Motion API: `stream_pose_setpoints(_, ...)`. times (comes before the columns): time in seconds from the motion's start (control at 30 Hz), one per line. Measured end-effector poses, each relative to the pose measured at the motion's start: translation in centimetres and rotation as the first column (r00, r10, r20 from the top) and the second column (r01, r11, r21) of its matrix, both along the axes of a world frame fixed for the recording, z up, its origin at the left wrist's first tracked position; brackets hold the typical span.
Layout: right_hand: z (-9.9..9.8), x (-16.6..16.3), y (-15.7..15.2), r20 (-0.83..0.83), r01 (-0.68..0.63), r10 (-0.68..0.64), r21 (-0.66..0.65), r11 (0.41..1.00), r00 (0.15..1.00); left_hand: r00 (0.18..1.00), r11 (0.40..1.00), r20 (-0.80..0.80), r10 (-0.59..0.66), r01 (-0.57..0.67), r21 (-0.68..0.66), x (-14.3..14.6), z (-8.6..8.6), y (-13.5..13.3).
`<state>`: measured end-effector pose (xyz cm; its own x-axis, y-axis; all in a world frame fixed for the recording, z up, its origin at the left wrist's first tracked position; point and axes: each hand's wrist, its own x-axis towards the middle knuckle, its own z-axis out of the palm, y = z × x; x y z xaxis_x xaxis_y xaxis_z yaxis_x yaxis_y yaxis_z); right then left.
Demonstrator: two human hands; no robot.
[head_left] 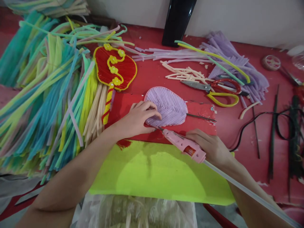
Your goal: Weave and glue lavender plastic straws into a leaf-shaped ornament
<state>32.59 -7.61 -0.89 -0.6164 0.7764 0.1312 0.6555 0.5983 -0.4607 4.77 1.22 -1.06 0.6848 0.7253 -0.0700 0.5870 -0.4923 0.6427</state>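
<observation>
A lilac fan-shaped piece (pixel 167 106) made of pipe cleaners lies on a red sheet (pixel 201 126), with a dark thin stem pointing right. At its lower left edge my left hand (pixel 140 118) is closed, the thumb and fingers pinching the rim. My right hand (pixel 209 145) grips a pink hot glue gun (pixel 184 144), a long clear glue stick (pixel 244 180) trailing from its back. The gun's nozzle touches or nearly touches the piece's lower left edge beside my left fingertips; the exact contact is too small to tell.
Colourful pipe cleaners (pixel 47 104) heap at left, beside a finished red and yellow fan (pixel 102 71). Behind lie scissors (pixel 213 87), cream offcuts (pixel 185 72) and lilac pipe cleaners (pixel 251 76). A black cable (pixel 244 126) runs at right. A lime-green sheet (pixel 161 171) lies in front.
</observation>
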Motion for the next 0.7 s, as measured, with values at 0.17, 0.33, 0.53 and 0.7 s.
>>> stream_pose_setpoints(0.17,-0.16,-0.13,-0.11,-0.003,0.013,-0.013,0.016,1.0,1.0,1.0,1.0,0.008,-0.006,0.006,0.001,0.01,-0.07,0.0)
stream_pose_setpoints(0.33,-0.39,-0.05,-0.26,-0.008,0.026,-0.026,0.011,1.0,1.0,1.0,1.0,0.018,-0.012,0.012,0.017,-0.08,-0.21,0.05)
stream_pose_setpoints(0.53,-0.26,0.17,-0.47,0.005,0.025,-0.025,0.019,1.0,1.0,1.0,1.0,0.007,-0.017,0.017,0.02,-0.07,-0.17,0.03)
stream_pose_setpoints(0.7,-0.68,0.3,-0.65,-0.01,0.06,-0.06,-0.014,0.998,0.998,1.0,1.0,0.007,0.004,-0.004,0.018,0.07,-0.16,-0.11)
